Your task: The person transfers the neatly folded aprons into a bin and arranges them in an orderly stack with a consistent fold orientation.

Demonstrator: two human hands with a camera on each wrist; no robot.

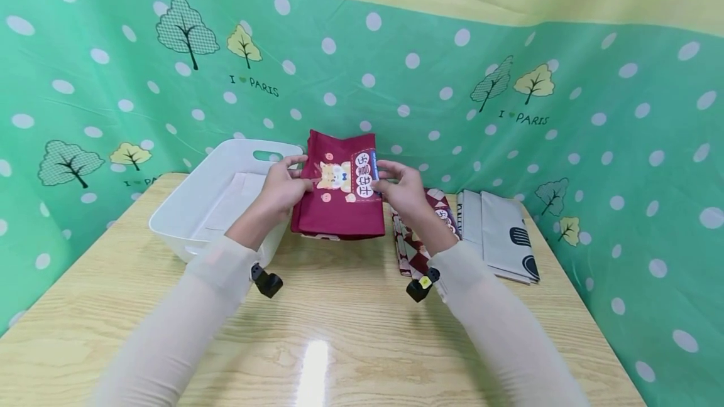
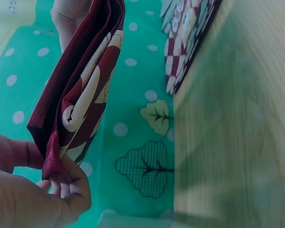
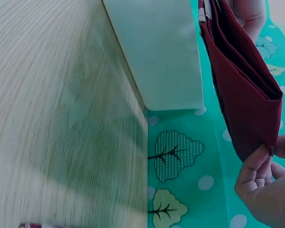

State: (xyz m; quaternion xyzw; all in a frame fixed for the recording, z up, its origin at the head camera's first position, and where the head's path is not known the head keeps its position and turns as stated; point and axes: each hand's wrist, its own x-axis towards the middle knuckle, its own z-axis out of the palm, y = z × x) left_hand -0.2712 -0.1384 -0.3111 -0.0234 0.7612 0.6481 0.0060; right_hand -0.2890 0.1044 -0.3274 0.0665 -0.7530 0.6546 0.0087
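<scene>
The person's left hand (image 1: 283,187) pinches the left edge of a folded maroon fabric bag (image 1: 334,215), printed with an orange-and-white cartoon animal and white circles bearing characters. Opposite it, the right hand (image 1: 403,190) pinches the bag's right edge, so from where I stand the bag hangs between the two, lifted clear of the pale wood-grain table (image 1: 339,306). Seen from the left wrist, its end shows layered maroon folds, with a cream-and-maroon patterned layer on the side towards the table.

Just left of the left hand, partly behind that forearm, stands a white plastic bin (image 1: 243,165) with rounded corners and a slot handle; a pale flat piece (image 1: 237,196) lies inside. Below the right hand, a folded maroon-and-white checked fabric piece (image 1: 410,247) lies on the table, partly hidden by the forearm. Further right of that hand is folded grey fabric (image 1: 503,225) with black prints. Beyond both hands hangs a green curtain (image 1: 396,49) with white dots.
</scene>
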